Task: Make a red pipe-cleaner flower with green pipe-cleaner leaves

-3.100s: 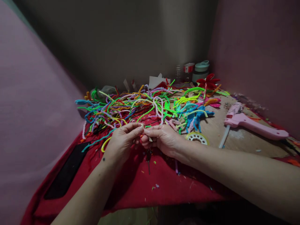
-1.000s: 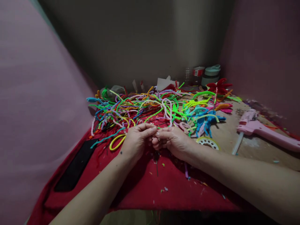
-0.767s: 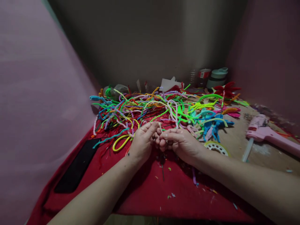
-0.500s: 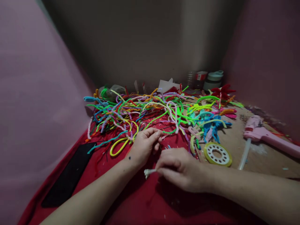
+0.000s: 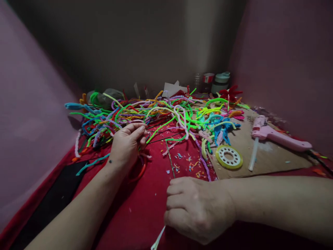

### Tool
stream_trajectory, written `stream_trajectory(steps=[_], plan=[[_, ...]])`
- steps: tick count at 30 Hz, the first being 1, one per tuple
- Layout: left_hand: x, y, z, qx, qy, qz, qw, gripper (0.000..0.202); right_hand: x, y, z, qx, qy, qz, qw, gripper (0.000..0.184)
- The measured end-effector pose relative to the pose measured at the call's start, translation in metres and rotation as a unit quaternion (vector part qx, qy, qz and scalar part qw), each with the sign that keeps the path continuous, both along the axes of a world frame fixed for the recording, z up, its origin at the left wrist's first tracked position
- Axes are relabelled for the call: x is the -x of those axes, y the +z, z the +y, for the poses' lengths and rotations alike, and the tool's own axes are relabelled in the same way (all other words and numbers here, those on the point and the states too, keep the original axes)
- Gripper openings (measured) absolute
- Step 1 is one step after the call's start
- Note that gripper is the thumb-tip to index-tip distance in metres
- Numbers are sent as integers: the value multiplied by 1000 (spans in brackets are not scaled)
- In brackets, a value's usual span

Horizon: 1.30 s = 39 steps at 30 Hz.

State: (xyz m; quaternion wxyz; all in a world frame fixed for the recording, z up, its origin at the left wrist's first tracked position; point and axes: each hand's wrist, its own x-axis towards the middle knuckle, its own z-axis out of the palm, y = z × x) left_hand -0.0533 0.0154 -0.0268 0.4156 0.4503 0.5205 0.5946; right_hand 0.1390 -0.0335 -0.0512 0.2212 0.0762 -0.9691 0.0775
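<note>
My right hand is curled into a fist low over the red cloth, closed on a thin white pipe-cleaner piece that pokes out below the fingers. A thin dark green wire runs up from the same fist toward the pile. My left hand rests at the near edge of the heap of coloured pipe cleaners, fingers loosely bent, thumb and fingertips close together. Whether the left fingers hold a strand is unclear.
A pink glue gun lies on a cardboard sheet at the right, beside a yellow-green tape ring. A red pipe-cleaner flower and jars stand at the back. A black flat object lies left. Small cut scraps dot the cloth.
My hands have come apart. The right hand pulled back toward me and down with the white piece; the left hand moved left toward the pile. The view shifted too.
</note>
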Motion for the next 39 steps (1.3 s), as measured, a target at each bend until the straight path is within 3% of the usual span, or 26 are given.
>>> stream_trajectory(steps=[5, 11, 18, 25, 31, 39], plan=[[-8, -5, -7, 27, -5, 65, 997, 18, 0, -4, -4, -24, 7, 32, 999, 13], [-27, -1, -21, 21, -68, 159, 985, 14, 2, -7, -13, -19, 58, 41, 997, 18], [-37, -4, -29, 65, -77, 188, 977, 17, 6, -15, -6, -5, 31, 106, 994, 25], [-42, -8, -26, 86, -103, 228, 964, 19, 5, -17, 0, -11, 19, 96, 995, 26], [-38, -21, -22, 27, -155, 316, 936, 14, 5, -12, 7, -3, -8, 29, 1000, 21], [-33, -24, -20, -15, -181, 414, 892, 16, 11, -15, 14, 34, -42, -28, 998, 11]])
